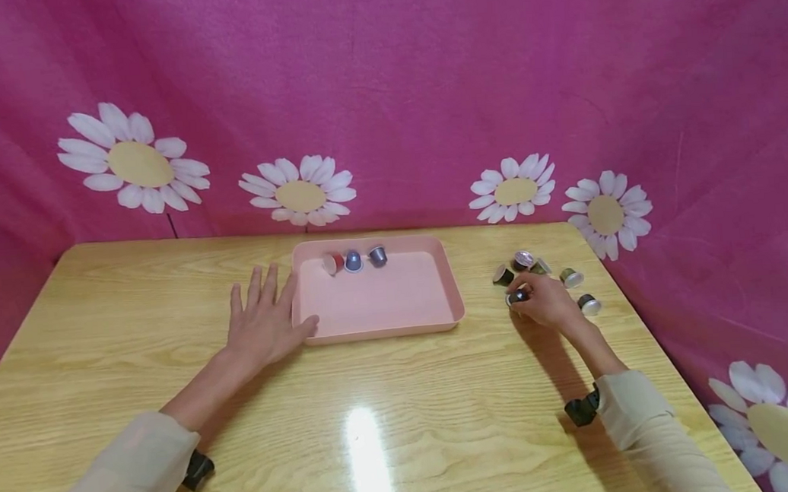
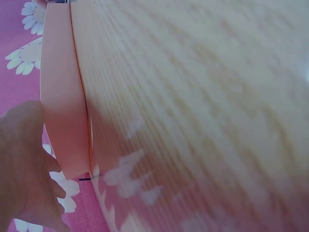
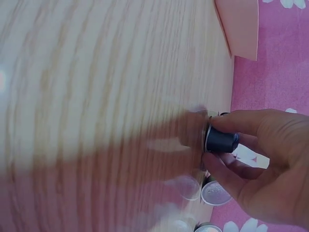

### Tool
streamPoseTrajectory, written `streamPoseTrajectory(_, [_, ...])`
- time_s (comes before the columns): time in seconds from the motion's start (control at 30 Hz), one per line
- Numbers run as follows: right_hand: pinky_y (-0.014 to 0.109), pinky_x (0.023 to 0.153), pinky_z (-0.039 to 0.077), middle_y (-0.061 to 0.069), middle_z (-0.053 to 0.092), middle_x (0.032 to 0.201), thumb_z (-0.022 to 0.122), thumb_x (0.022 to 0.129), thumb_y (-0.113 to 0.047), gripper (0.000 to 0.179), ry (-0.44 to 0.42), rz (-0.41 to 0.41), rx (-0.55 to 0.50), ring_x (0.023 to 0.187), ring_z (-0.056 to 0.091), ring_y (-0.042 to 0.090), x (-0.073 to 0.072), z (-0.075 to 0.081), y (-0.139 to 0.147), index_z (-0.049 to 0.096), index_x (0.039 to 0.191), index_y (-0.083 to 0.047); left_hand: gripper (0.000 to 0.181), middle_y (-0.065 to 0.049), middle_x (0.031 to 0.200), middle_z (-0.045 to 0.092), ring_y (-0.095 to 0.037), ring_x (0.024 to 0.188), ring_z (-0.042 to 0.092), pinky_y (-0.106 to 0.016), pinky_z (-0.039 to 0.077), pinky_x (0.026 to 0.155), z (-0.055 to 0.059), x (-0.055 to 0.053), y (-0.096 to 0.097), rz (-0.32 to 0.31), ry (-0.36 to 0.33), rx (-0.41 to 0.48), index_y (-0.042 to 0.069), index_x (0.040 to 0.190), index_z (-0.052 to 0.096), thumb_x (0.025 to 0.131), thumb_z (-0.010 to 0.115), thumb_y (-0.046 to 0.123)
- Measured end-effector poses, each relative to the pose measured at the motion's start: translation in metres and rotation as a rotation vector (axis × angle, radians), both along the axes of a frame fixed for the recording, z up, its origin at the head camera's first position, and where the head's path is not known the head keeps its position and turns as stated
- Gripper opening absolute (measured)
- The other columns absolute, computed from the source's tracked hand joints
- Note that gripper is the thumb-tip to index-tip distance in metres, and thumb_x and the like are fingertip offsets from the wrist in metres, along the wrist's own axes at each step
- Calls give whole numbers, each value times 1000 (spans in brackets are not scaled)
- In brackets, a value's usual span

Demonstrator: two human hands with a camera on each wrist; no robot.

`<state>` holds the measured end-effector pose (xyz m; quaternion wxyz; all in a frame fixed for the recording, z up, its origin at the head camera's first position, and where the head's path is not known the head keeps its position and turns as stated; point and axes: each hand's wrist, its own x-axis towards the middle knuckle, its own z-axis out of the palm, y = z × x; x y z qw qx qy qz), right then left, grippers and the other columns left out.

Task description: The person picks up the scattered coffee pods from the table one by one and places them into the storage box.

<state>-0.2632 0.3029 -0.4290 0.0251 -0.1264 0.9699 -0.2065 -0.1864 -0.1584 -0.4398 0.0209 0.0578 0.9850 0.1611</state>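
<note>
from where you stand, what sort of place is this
Probably a makeshift indoor tabletop workspace, though the wider room is hidden: a pink flowered cloth hangs behind a wooden table, where a pink tray and small capsules are set out.

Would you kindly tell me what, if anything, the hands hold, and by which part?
The right hand pinches a dark capsule by opposite sides, near its wider rim. The left hand, by the pink tray, holds nothing.

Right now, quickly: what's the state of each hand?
Left hand: open, at the left end of the pink tray.
Right hand: closed, pinching a dark coffee capsule.
</note>
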Motion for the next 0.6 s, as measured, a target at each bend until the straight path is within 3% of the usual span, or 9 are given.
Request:
streamPoseTrajectory(0.37, [45,70,46,13,67,89,70,81,-5,22,40,9,-15,78,56,28,3,7,-4,69,102,-1,91,-28,162,6,-45,148,-8,-64,-11,112,1,-1,0,-4,1,-5,4,159,20,92,56,54])
streamPoseTrajectory(0.6, [44,73,48,15,65,93,70,82,-1,20,23,13,-88,83,59,30,6,19,-12,65,101,0,90,-28,162,8,-46,148,-6,-65,-9,112,1,1,0,-3,5,-8,3,158,22,92,57,53])
